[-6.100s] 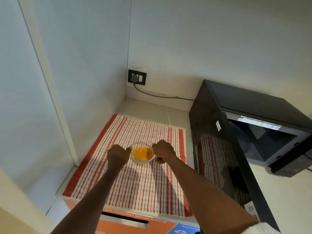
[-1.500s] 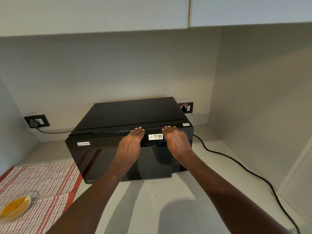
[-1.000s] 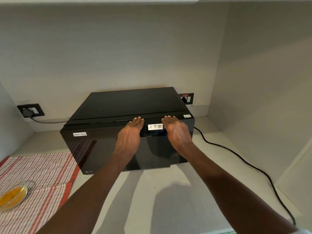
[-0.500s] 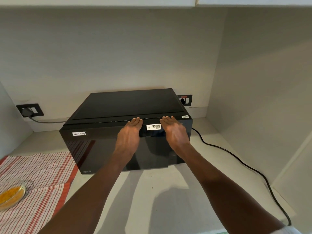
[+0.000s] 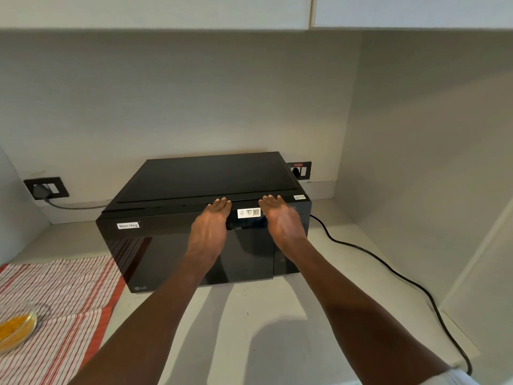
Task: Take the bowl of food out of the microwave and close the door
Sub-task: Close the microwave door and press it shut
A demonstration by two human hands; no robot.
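The black microwave stands on the counter against the back wall, its glossy door flush with the body. My left hand and my right hand lie flat on the upper front of the door, fingers straight and reaching its top edge, holding nothing. Between them is a small white sticker. The glass bowl of yellow food sits on the striped cloth at the far left edge, partly cut off by the frame.
A red-and-white striped cloth covers the counter's left part. A black power cord snakes from behind the microwave across the right counter. Wall sockets sit on the back wall. Cabinets hang overhead; a side wall closes off the right.
Since six seconds ago the bowl was left on the cloth and the door, then open, is shut. Over the last second both hands stay flat on the door; only the view shifts slightly.
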